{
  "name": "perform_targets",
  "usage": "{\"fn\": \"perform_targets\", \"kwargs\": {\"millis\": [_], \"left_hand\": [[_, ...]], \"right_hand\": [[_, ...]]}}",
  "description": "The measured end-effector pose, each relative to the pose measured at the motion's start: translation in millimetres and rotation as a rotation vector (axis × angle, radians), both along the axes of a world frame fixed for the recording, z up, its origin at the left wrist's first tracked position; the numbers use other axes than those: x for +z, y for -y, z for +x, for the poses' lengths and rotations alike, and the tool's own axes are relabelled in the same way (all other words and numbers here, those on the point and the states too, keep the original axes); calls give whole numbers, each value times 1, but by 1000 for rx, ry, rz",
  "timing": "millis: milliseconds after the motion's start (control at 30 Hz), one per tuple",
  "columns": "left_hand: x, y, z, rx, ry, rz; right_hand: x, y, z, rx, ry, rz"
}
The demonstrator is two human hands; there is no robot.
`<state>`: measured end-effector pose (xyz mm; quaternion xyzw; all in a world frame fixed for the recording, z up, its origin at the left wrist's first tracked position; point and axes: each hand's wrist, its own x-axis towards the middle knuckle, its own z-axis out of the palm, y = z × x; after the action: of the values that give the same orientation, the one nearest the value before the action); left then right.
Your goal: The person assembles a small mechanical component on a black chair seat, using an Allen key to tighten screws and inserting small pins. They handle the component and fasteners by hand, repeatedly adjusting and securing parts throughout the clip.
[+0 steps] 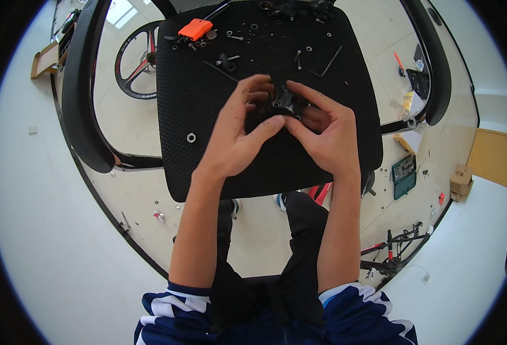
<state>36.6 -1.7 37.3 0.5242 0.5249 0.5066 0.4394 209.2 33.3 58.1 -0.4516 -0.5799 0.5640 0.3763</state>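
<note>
Both my hands meet over a black chair seat (207, 98) that serves as a work surface. My left hand (236, 132) and my right hand (322, 132) together grip a small black mechanical part (283, 102), thumbs pressed against its near side and fingers curled over the top. Much of the part is hidden by my fingers. A silver nut (191, 137) lies on the seat to the left of my left hand.
Loose screws, washers and hex keys (329, 63) lie scattered at the seat's far end beside an orange tool (195, 29). Black armrests (84, 92) flank the seat. A bicycle wheel (135, 60) lies on the floor at left, a green parts box (404, 175) and cardboard box (461, 179) at right.
</note>
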Motion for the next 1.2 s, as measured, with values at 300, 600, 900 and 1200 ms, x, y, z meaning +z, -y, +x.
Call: {"fn": "perform_targets", "kwargs": {"millis": [300,600,900,1200], "left_hand": [[5,2,-20,-125,-172,121],[6,4,-21,-101,-222,100],[6,7,-21,-128,-93,11],[13,10,-18,-161,-121,23]], "right_hand": [[2,2,-2,43,48,38],[1,-3,10,179,88,-72],[0,-3,13,209,109,-66],[-2,0,15,214,43,-86]]}}
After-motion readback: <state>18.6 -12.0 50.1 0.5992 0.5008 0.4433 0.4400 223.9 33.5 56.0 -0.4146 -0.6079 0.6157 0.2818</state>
